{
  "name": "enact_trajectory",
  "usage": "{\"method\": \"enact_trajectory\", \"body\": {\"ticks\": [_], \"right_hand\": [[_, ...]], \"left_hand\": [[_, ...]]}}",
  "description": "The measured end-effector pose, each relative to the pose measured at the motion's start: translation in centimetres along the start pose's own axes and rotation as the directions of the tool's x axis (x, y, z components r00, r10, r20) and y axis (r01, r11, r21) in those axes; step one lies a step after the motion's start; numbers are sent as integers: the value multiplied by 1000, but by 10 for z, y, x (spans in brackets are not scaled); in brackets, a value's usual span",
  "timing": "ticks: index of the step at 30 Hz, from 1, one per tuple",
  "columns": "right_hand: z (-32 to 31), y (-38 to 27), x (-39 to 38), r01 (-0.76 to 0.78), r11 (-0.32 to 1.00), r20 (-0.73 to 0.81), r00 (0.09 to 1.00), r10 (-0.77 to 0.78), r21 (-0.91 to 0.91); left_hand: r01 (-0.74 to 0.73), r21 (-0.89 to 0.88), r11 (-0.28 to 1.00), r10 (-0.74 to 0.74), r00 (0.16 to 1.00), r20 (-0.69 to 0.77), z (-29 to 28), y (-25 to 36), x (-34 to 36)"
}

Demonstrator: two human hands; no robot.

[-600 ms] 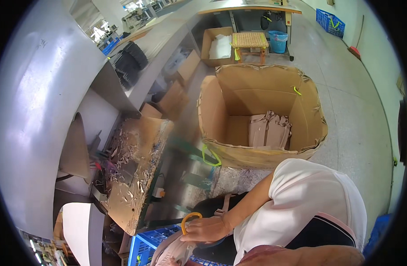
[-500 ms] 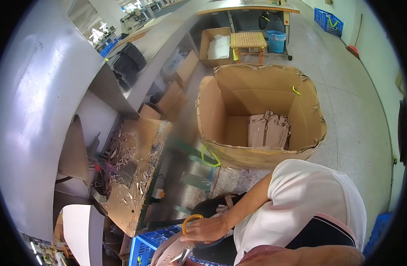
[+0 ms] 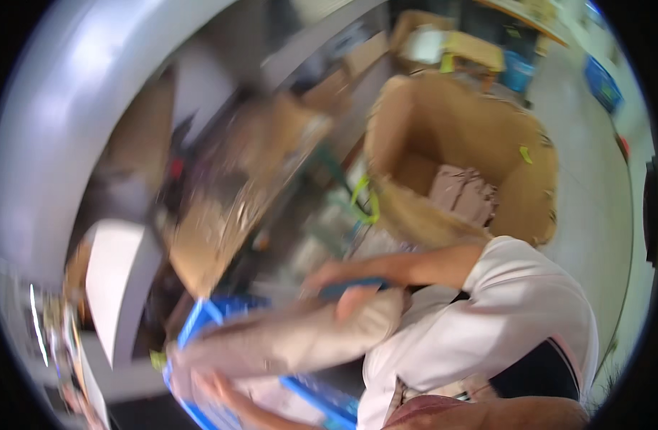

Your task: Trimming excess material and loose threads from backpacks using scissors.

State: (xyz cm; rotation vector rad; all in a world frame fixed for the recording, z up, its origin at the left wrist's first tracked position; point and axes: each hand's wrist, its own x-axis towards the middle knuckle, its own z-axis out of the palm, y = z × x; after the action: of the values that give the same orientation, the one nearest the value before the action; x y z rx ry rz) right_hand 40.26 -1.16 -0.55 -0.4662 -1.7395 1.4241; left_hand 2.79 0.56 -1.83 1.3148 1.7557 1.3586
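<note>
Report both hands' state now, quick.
Left hand: closed, holding the beige cloth bundle.
Right hand: at the bundle, beside something blue; too blurred to tell its grip.

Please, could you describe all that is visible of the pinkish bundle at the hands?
The pinkish bundle looks like soft cloth, long, with a paler, rounded right end. It slants over the blue crate; whether they touch is unclear. The left hand is at its lower left end; the right hand touches its upper right part. Blur hides finer detail.
</note>
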Motion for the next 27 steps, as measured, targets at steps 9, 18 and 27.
{"method": "enact_trajectory", "body": {"ticks": [9, 18, 27], "right_hand": [[-4, -20, -7, -370, 857, -225, 857, 464, 359], [-23, -1, -18, -435, 860, -375, 775, 508, 266], [-45, -1, -16, -417, 894, -522, 733, 437, 164]], "left_hand": [[159, -452, 877, 9, 938, 348, 31, -1, 17], [282, -495, 822, -114, 933, 342, 50, 6, 18], [331, -553, 765, -143, 924, 355, 74, 43, 33]]}}
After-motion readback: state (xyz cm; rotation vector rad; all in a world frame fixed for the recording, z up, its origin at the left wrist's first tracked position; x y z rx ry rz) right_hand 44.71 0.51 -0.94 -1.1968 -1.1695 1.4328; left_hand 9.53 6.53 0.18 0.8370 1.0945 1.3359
